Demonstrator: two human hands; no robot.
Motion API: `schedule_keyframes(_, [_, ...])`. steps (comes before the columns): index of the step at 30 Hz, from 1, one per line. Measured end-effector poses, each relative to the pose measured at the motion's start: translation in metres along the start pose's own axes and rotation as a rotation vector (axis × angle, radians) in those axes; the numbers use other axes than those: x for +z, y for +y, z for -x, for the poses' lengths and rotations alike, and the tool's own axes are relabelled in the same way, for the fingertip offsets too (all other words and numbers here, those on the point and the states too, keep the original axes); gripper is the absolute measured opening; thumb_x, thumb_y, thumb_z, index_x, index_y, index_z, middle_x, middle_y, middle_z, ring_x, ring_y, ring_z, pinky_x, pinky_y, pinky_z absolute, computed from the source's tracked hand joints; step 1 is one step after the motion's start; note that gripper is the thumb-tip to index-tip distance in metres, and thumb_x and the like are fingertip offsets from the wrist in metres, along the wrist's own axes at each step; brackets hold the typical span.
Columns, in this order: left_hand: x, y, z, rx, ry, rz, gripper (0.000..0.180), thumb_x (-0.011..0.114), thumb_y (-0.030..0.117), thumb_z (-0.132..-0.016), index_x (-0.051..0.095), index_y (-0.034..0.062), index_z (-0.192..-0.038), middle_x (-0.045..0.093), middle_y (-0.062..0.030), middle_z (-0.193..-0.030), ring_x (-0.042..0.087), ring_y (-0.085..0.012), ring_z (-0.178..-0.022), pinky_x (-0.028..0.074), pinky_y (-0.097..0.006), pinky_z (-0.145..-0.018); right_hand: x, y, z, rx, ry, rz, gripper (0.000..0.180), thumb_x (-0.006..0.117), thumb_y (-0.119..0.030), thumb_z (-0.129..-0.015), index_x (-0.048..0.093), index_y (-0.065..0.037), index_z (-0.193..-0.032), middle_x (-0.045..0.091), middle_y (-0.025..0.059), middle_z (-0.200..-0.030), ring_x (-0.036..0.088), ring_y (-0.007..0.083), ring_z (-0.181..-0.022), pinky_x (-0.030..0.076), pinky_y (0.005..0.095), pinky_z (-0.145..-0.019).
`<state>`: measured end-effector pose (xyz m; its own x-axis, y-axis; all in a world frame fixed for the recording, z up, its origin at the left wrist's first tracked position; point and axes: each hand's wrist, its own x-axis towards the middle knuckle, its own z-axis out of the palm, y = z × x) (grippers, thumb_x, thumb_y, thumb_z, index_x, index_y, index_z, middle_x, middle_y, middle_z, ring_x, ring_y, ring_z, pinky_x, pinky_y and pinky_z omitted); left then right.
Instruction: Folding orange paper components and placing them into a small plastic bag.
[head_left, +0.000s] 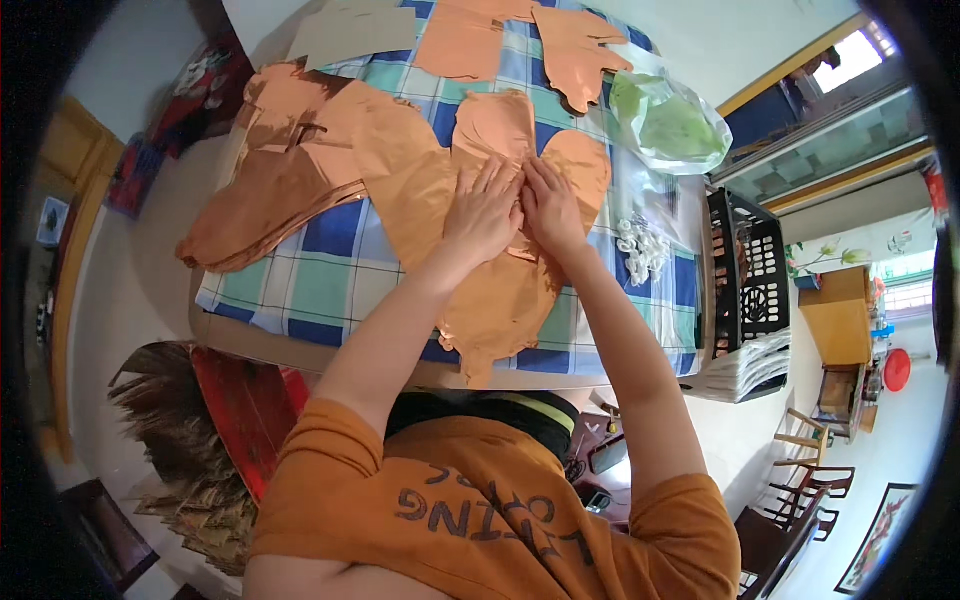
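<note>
Your left hand point(485, 215), loosely spread, and right hand point(553, 212), fingers together, any pinch unclear; beneath both, one coppery foil piece point(500, 312), seemingly part-folded, unfinished; left of them, a foil stack point(255, 215), done or waiting unclear.

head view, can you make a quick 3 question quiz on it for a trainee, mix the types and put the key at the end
1. Multiple choice: what do the left hand and right hand both touch?
a) the black crate
b) the copper-coloured foil
c) the plastic bag

2. True or false: the checked cloth lies under the foil.

3. Fill in the colour: the bunch of small items to the right of the right hand is ____.

Key: 1 b; 2 true; 3 white
</note>
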<state>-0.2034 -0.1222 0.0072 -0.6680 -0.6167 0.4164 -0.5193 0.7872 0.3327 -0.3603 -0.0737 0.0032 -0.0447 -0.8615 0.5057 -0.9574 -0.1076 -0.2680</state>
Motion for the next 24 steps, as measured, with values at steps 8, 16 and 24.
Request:
schedule_keyframes(8, [0.003,0.002,-0.002,-0.056,-0.12,-0.049,0.051,0.042,0.032,-0.096,0.041,0.0123,-0.143,0.033,-0.0078,-0.153,0.023,-0.025,-0.144,0.016,-0.055,-0.115,-0.072,0.022,0.012,0.906,-0.248,0.258,0.042,0.063,-0.036,-0.086,0.06,0.001,-0.106,0.07,0.0186,-0.087,0.068,0.0361,-0.084,0.052,0.0403,-0.075])
schedule_keyframes(16, [0.002,0.0,-0.002,-0.087,-0.152,-0.065,0.052,0.041,0.032,-0.096,0.039,0.0142,-0.145,0.033,-0.008,-0.153,0.023,-0.0246,-0.144,0.013,-0.053,-0.117,-0.057,0.015,0.022,0.667,0.016,-0.011,0.027,0.066,-0.025,-0.084,0.062,0.001,-0.089,0.069,0.0182,-0.083,0.068,0.0331,-0.077,0.052,0.0404,-0.071])
schedule_keyframes(24, [0.001,0.001,-0.002,-0.104,-0.173,-0.1,0.051,0.04,0.033,-0.097,0.039,0.015,-0.145,0.03,-0.008,-0.154,0.023,-0.0247,-0.144,0.014,-0.054,-0.116,-0.055,0.018,0.029,0.658,0.111,-0.077,0.022,0.069,-0.02,-0.082,0.059,0.0,-0.086,0.067,0.0165,-0.076,0.067,0.0332,-0.074,0.052,0.0408,-0.068])
